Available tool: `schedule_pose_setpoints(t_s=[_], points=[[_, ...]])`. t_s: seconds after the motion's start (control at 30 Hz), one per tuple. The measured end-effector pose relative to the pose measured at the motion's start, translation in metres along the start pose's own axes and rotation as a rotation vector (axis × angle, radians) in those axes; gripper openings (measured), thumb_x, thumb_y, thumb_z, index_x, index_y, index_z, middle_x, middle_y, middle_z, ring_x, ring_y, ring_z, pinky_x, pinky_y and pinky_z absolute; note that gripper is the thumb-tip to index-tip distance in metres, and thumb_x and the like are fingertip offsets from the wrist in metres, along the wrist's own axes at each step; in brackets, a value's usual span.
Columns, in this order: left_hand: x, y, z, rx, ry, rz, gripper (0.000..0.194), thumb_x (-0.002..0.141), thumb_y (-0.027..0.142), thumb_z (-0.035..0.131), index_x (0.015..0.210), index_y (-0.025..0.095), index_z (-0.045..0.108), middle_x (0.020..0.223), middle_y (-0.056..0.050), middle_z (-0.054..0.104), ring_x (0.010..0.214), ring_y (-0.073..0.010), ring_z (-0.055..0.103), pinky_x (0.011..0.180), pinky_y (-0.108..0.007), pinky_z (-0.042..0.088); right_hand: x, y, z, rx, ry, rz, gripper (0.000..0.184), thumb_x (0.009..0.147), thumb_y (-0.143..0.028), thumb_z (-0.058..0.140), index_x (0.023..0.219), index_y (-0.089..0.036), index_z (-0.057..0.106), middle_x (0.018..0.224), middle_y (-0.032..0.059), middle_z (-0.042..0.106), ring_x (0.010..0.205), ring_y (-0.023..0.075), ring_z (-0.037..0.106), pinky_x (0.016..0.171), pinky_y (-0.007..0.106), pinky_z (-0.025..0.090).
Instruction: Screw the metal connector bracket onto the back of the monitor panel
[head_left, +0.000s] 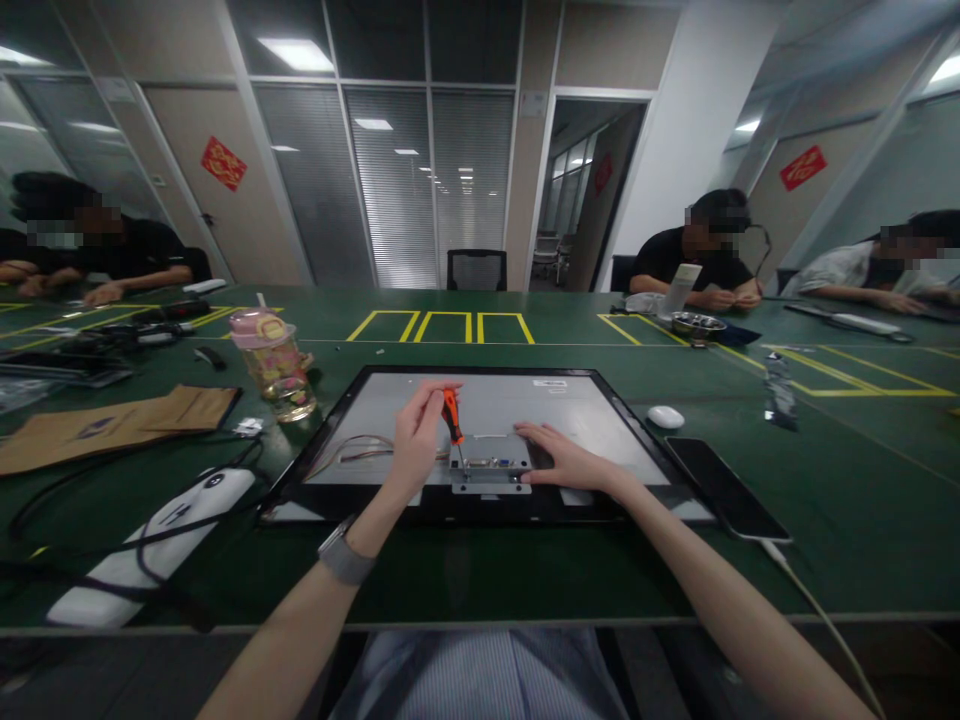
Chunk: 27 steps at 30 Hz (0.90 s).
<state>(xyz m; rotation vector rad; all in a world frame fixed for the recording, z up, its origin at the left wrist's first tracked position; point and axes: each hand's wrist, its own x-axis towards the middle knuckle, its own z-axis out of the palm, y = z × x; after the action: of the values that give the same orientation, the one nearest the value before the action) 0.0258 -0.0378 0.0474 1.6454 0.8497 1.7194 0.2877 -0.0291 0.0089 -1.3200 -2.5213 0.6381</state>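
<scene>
My left hand [417, 434] is closed round the handle of an orange and black screwdriver [452, 414]. The tool stands nearly upright, its shaft reaching down to the left part of a metal bracket [489, 478] with connector ports. Whether the tip sits in a screw is too small to tell. My right hand [566, 459] rests with fingers spread at the bracket's right side, touching it. Beneath both lies a monitor panel [480, 392], grey back up with a black frame. A bundle of thin wires [360, 447] runs left from near the bracket.
At left are a drink cup [274, 365], brown paper bags [120, 425] and a white power strip [161, 545] with black cables. On the right lie a phone [726, 488], a white earbud case [666, 417] and a silvery pouch [780, 390]. Several people sit across the green table.
</scene>
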Motion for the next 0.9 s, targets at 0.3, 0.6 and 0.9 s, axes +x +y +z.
schedule_pose_setpoints(t_s=[0.3, 0.6, 0.9], points=[[0.0007, 0.0040, 0.0019, 0.042, 0.028, 0.069, 0.019, 0.082, 0.037, 0.065, 0.084, 0.020, 0.073, 0.085, -0.003, 0.053, 0.082, -0.0156, 0.055, 0.074, -0.027, 0.047, 0.0022, 0.0042, 0.0016, 0.005, 0.010, -0.033, 0.084, 0.080, -0.065, 0.060, 0.147, -0.021, 0.033, 0.154, 0.0110, 0.034, 0.143, 0.0286, 0.028, 0.121, 0.048, 0.010], [-0.0001, 0.0028, 0.0024, -0.024, 0.010, 0.015, 0.023, 0.091, 0.034, 0.051, 0.091, 0.019, 0.069, 0.091, -0.006, 0.064, 0.087, -0.0160, 0.061, 0.082, -0.029, 0.048, 0.0000, 0.0007, 0.0002, -0.009, 0.003, -0.015, 0.086, 0.080, -0.066, 0.058, 0.147, -0.020, 0.033, 0.154, 0.0112, 0.033, 0.143, 0.0293, 0.027, 0.121, 0.048, 0.012], [0.0025, 0.0062, -0.0001, 0.077, 0.016, 0.060, 0.021, 0.087, 0.033, 0.058, 0.095, 0.019, 0.073, 0.084, -0.004, 0.060, 0.079, -0.0141, 0.059, 0.075, -0.027, 0.049, 0.0025, 0.0044, 0.0028, -0.003, 0.019, -0.048, 0.083, 0.080, -0.064, 0.060, 0.146, -0.021, 0.034, 0.153, 0.0124, 0.036, 0.142, 0.0284, 0.030, 0.120, 0.050, 0.010]])
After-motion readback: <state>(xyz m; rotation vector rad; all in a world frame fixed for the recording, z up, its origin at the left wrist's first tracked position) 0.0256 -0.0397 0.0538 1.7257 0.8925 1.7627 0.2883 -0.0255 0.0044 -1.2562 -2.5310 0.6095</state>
